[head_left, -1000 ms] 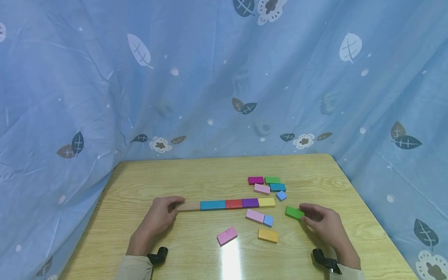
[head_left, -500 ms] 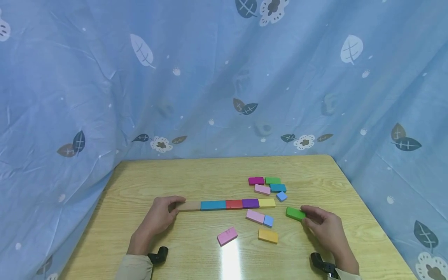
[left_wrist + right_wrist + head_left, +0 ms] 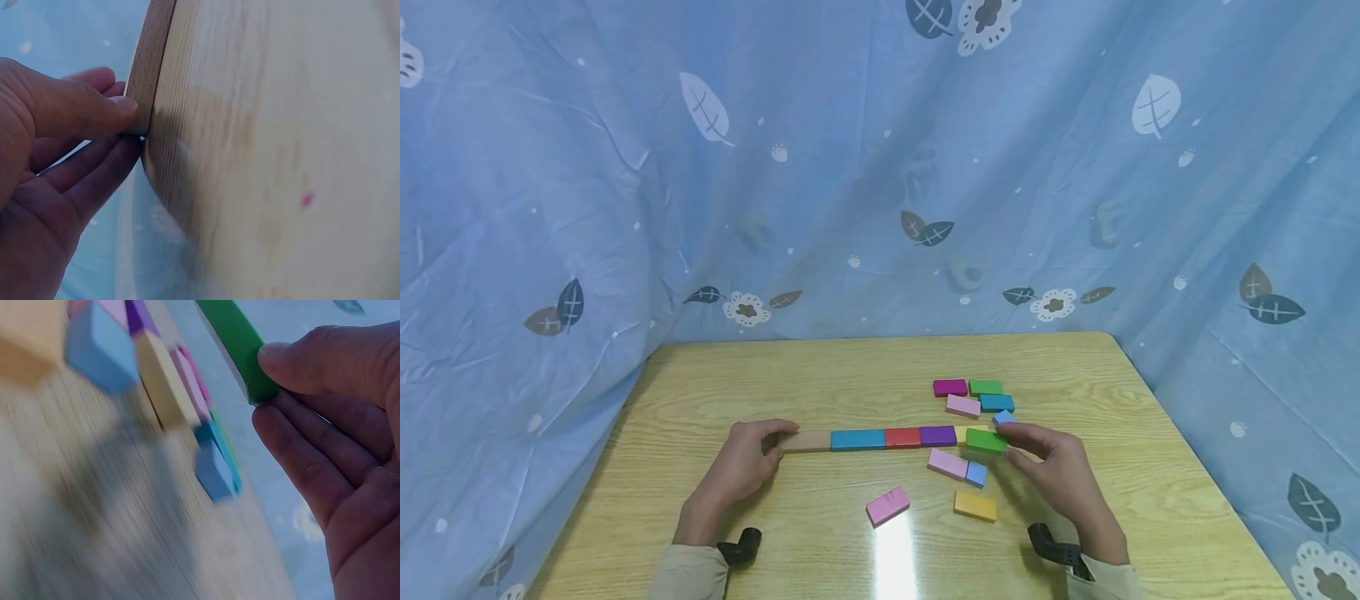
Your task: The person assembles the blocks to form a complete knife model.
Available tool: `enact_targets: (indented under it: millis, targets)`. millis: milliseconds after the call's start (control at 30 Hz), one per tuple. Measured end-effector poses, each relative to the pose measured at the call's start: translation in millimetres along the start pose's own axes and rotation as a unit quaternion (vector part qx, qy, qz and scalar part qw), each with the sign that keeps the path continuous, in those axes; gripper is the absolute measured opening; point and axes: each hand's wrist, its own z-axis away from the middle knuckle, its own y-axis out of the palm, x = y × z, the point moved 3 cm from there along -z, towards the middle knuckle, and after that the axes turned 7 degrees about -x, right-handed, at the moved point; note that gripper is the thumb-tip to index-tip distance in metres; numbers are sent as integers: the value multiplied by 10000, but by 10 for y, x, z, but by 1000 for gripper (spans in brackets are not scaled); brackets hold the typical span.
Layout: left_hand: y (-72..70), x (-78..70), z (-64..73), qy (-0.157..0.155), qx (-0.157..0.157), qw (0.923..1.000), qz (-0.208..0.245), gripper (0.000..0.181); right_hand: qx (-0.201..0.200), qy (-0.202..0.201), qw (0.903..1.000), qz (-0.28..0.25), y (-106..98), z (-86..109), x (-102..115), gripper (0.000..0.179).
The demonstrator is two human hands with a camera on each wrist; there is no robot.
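Note:
A straight row of blocks lies across the table: a bare wooden block [image 3: 808,442] at the left end, then a teal block [image 3: 857,440], a red block [image 3: 902,437], a purple block [image 3: 937,436] and a yellow block [image 3: 164,381]. My left hand [image 3: 748,458] pinches the free end of the wooden block between thumb and fingers. My right hand [image 3: 1056,467] pinches a green block [image 3: 240,347] by one end. In the right wrist view that block is raised off the table; in the head view it overlaps the yellow block.
Behind the row lie a magenta block [image 3: 950,387], a second green block [image 3: 985,387], a pink block [image 3: 962,406] and other blocks. Nearer are a light pink block [image 3: 947,463], a small blue block [image 3: 976,474], an orange block [image 3: 974,506] and another pink block [image 3: 887,506].
My right hand has carried the green block left and away from me, from right of the row to over the yellow block. My left hand keeps its hold on the wooden block.

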Motion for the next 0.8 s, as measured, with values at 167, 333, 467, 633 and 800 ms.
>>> enact_targets:
  millis: [167,333,467,633,800]
  targets:
    - [-1,12,-2,-42,-5,10000,17,42,441,-55,9986,-289,318,-49,141,32]
    - [-7,12,-7,-43,-13,9999,90,41,772,-359,9952,-473,582,-81,262,30]
    - [-11,-1,-9,-24,-20,10000,77,41,978,-629,9922,-447,737,-106,368,30]
    - [-15,-2,-13,-32,-29,10000,68,41,1158,-577,9907,-411,921,-110,434,31]
    - [-14,0,-7,-44,-4,10000,85,41,1270,-412,9905,-335,1006,-76,415,31]
